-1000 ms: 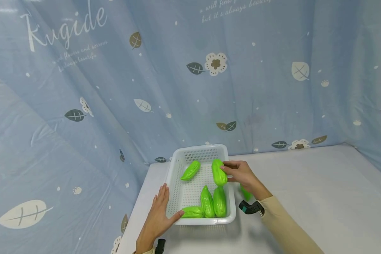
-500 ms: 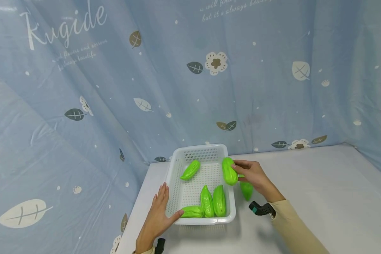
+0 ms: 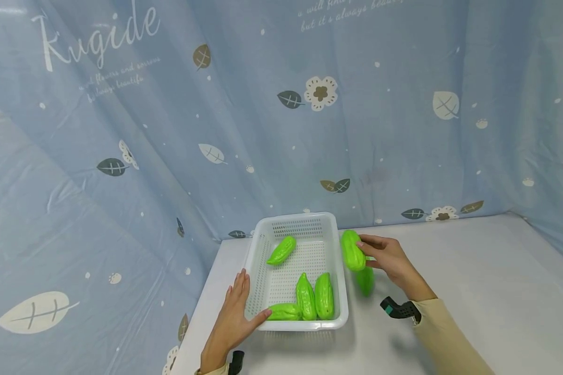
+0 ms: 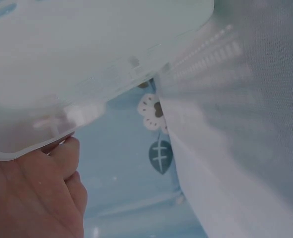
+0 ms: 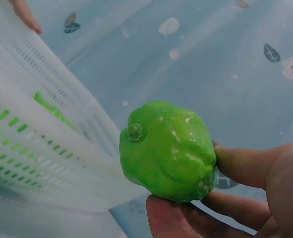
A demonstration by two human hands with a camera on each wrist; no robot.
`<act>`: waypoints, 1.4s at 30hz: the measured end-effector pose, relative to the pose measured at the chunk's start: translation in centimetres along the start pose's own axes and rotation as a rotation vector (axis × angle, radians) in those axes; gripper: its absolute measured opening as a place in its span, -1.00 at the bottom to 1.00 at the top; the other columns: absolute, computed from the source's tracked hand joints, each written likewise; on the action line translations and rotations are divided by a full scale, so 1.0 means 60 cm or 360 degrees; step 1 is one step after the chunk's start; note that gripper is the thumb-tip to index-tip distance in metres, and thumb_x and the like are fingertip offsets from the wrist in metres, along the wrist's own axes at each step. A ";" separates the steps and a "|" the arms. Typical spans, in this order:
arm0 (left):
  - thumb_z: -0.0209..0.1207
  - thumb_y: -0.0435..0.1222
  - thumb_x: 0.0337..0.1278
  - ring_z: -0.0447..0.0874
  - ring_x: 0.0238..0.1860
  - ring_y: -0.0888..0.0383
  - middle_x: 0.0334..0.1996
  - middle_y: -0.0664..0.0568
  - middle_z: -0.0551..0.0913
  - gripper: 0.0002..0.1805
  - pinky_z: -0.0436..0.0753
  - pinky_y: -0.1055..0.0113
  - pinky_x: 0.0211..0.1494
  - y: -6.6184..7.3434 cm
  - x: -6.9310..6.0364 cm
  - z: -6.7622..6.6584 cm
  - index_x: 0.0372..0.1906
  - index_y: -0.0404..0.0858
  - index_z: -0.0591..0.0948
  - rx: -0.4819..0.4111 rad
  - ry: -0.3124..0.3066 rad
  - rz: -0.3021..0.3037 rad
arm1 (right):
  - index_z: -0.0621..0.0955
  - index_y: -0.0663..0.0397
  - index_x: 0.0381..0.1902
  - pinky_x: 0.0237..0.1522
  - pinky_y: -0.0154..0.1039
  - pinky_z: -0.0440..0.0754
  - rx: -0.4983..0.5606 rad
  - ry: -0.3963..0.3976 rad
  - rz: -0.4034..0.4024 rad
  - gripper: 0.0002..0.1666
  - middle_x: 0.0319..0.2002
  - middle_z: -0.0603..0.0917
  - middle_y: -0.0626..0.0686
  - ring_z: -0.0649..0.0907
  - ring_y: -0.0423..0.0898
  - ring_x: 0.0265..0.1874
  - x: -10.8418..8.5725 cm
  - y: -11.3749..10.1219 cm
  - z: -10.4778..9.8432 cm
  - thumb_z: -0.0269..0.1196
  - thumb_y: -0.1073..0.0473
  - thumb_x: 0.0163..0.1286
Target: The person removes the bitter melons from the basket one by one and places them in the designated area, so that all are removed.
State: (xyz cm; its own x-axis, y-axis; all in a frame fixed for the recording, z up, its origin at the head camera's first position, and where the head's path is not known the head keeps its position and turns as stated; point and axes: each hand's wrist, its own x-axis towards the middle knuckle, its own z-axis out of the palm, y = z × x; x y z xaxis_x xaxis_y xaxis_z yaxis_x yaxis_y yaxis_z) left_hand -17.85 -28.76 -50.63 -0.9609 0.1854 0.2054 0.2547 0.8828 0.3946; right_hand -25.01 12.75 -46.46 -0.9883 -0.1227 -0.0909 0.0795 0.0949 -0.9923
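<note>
My right hand (image 3: 390,259) pinches a bright green bitter melon (image 3: 351,250) between thumb and fingers, just outside the basket's right wall. In the right wrist view its stubby stem end (image 5: 135,132) faces the camera. My left hand (image 3: 234,315) rests against the front left corner of the white plastic basket (image 3: 305,326), fingers extended along the side and thumb over the rim. Inside the basket, one bitter melon (image 3: 282,251) lies toward the back. Several more, including an upright-lying one (image 3: 325,297), lie along the front. Another bitter melon (image 3: 366,282) is on the table, partly hidden below the held one.
The white table (image 3: 469,281) extends to the right of the basket. A blue patterned curtain (image 3: 380,130) hangs along the table's back edge and left side, close behind the basket.
My right hand has carried the bitter melon rightward from over the basket, past its right wall. The bitter melon on the table shows more now. My left hand and the basket have stayed put.
</note>
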 end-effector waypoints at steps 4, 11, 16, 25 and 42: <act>0.30 0.28 0.08 -0.04 0.69 -0.21 0.70 -0.14 0.00 0.22 0.07 -0.30 0.64 0.000 0.000 -0.001 0.62 -0.40 0.13 0.0000 0.0003 -0.0001 | 0.33 0.24 0.55 0.08 -0.25 0.77 0.0016 -0.0003 -0.0014 -0.24 0.50 0.38 0.36 0.69 -0.38 0.00 -0.001 0.007 -0.012 0.20 -0.06 0.58; 0.31 0.28 0.08 -0.05 0.70 -0.19 0.70 -0.10 -0.02 0.21 0.04 -0.29 0.63 0.001 0.000 0.000 0.62 -0.38 0.12 -0.0009 -0.0003 -0.0013 | 0.31 0.25 0.56 0.08 -0.27 0.76 0.0000 0.0016 -0.0021 -0.21 0.51 0.36 0.37 0.65 -0.47 -0.03 -0.003 0.014 -0.029 0.19 -0.08 0.59; 0.30 0.28 0.08 -0.03 0.69 -0.20 0.70 -0.12 -0.01 0.21 0.07 -0.30 0.63 0.001 -0.001 0.001 0.62 -0.39 0.13 -0.0003 0.0008 -0.0002 | 0.30 0.26 0.56 0.06 -0.32 0.76 0.0006 0.0044 -0.0005 -0.19 0.51 0.35 0.38 0.65 -0.51 -0.08 -0.003 0.020 -0.040 0.19 -0.10 0.58; 0.30 0.28 0.09 -0.03 0.69 -0.20 0.70 -0.12 -0.01 0.21 -0.51 0.58 0.57 -0.001 -0.002 0.003 0.62 -0.38 0.12 -0.0046 0.0020 0.0012 | 0.28 0.26 0.57 0.06 -0.29 0.76 -0.0038 0.0064 0.0019 -0.15 0.54 0.32 0.37 0.62 -0.46 -0.02 -0.006 0.039 -0.056 0.18 -0.15 0.58; 0.29 0.30 0.11 -0.05 0.70 -0.19 0.70 -0.10 -0.01 0.21 0.02 -0.21 0.68 -0.003 -0.002 0.001 0.63 -0.37 0.10 -0.0012 0.0003 0.0006 | 0.23 0.32 0.58 0.05 -0.33 0.76 -0.0023 0.0050 0.0024 -0.16 0.53 0.28 0.43 0.60 -0.60 -0.11 -0.014 0.068 -0.075 0.15 -0.11 0.61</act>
State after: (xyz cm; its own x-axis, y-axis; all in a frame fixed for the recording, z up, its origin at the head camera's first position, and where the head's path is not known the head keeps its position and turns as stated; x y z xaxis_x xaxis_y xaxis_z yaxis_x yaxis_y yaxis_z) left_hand -17.76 -28.89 -50.79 -0.9598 0.1877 0.2086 0.2590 0.8788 0.4008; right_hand -24.45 17.67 -50.04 -0.9906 -0.0901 -0.1028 0.0926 0.1110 -0.9895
